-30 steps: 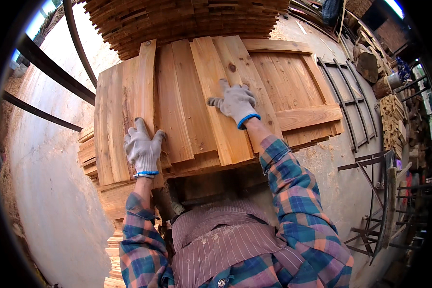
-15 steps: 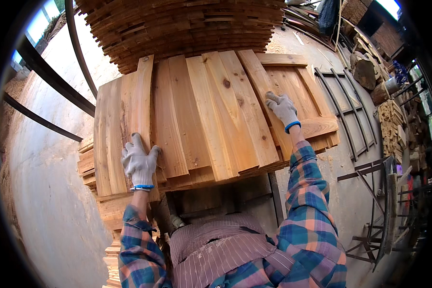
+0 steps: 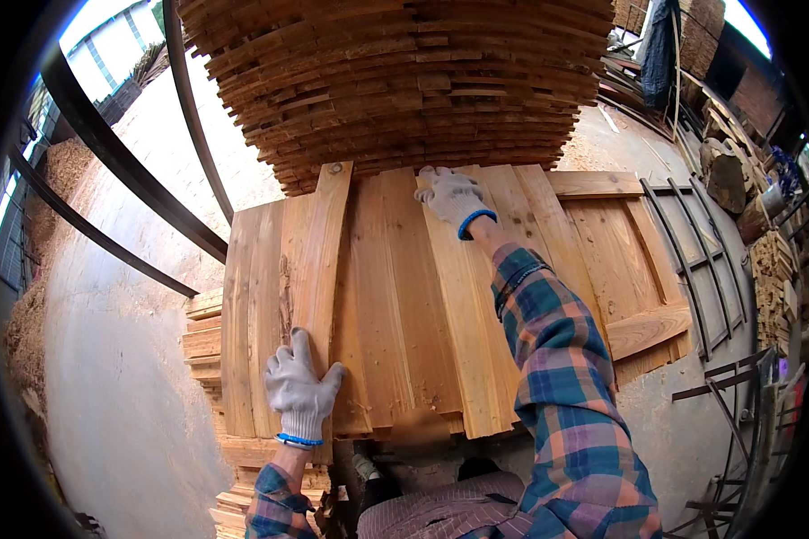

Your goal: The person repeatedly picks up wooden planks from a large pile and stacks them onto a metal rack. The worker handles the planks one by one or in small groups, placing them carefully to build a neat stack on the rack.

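Note:
Long wooden boards lie side by side on a stack in front of me, their lengths running away from me. My left hand (image 3: 302, 388), in a white knit glove with a blue cuff, rests on the near part of a raised narrow board (image 3: 319, 269). Its fingers are stretched and the thumb is spread to the right. My right hand (image 3: 451, 198), gloved the same way, reaches to the far end of a pale middle board (image 3: 457, 305). Its fingers bend over that end, and the fingertips are partly hidden.
A tall stack of boards (image 3: 404, 81) stands just beyond. Dark curved metal bars (image 3: 126, 171) rise at the left. A metal rack frame (image 3: 705, 260) lies on the floor at the right, near logs and piled wood (image 3: 773, 287). More boards (image 3: 205, 341) show beneath at the left.
My right hand has moved left and farther away, from a right-hand board to the far end of the middle one. The left hand stays on its board while the whole view has shifted.

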Demonstrator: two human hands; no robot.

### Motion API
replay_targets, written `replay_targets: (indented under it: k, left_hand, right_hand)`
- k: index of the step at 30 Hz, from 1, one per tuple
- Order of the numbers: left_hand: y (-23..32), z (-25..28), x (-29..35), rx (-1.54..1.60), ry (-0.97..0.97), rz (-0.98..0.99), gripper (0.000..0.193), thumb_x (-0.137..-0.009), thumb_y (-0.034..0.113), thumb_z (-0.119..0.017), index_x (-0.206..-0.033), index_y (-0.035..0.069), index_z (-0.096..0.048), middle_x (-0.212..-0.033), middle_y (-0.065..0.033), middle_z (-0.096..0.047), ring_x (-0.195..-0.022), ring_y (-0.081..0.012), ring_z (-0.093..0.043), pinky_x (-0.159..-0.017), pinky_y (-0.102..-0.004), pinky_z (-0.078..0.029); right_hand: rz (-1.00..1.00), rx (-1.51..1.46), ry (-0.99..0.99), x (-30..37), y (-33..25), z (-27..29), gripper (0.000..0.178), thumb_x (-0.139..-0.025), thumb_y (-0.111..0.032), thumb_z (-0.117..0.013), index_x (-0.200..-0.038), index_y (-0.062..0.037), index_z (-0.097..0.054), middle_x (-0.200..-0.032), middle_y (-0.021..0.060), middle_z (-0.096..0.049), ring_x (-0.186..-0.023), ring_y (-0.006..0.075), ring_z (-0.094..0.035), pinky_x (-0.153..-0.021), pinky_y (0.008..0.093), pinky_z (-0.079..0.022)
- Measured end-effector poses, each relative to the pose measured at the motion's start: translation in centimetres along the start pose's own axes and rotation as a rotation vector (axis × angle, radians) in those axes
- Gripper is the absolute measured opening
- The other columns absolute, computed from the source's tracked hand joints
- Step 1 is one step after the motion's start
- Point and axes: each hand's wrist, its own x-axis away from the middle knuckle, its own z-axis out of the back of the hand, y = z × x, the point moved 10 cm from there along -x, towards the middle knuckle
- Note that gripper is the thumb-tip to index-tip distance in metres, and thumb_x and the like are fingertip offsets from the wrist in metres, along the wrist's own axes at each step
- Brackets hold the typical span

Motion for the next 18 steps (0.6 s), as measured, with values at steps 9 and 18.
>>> replay_targets:
  k: [9, 18]
  left_hand:
    - [0.4, -0.2, -0.9, 0.091, -0.006, -0.016, 0.088, -0.062, 0.033, -0.083, -0.138, 0.006, -0.046, -0.101, -0.0205, -0.055, -0.096, -0.0384, -0.052, -0.086, -0.0494, -0.043]
    - [1.1, 0.5, -0.8, 0.107, 0.044, -0.058, 0.084, -0.060, 0.029, -0.084, -0.134, 0.007, -0.050, -0.096, -0.0182, -0.055, -0.091, -0.0361, -0.052, -0.083, -0.0495, -0.043]
  right_hand:
    - [0.066, -0.047, -0.157, -8.3, -5.0, -5.8, 0.046, -0.098, -0.046, -0.044, -0.128, -0.0164, -0.064, -0.134, 0.0108, -0.060, -0.123, 0.0275, -0.056, -0.097, 0.0472, -0.049]
    - [0.122, 0.021, 0.047, -6.3, 0.4, -1.4, 0.041, -0.100, -0.042, -0.043, -0.135, -0.0228, -0.054, -0.140, 0.0059, -0.051, -0.132, 0.0258, -0.043, -0.109, 0.0454, -0.038]
